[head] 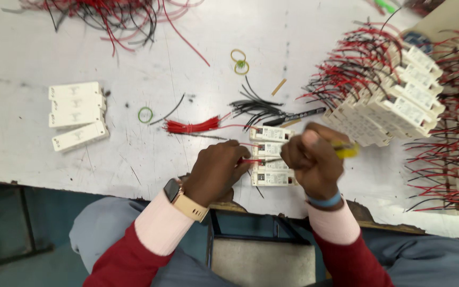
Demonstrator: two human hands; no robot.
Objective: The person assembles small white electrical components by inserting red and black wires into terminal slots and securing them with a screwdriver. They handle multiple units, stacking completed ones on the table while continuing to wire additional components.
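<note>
Head view: left hand (216,170) pinches red wire (248,160), pointing right into white module (268,150); right hand (312,159) fisted on yellow screwdriver (346,150), tip w/ wire end.

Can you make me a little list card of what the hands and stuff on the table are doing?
left hand: pinches a thin red wire at the small white plastic modules
right hand: grips a yellow-handled screwdriver
behind modules: bundle of short red wires, loose black wires
far left: four white rectangular covers
right: stack of wired white modules
surface: scuffed white table
</note>
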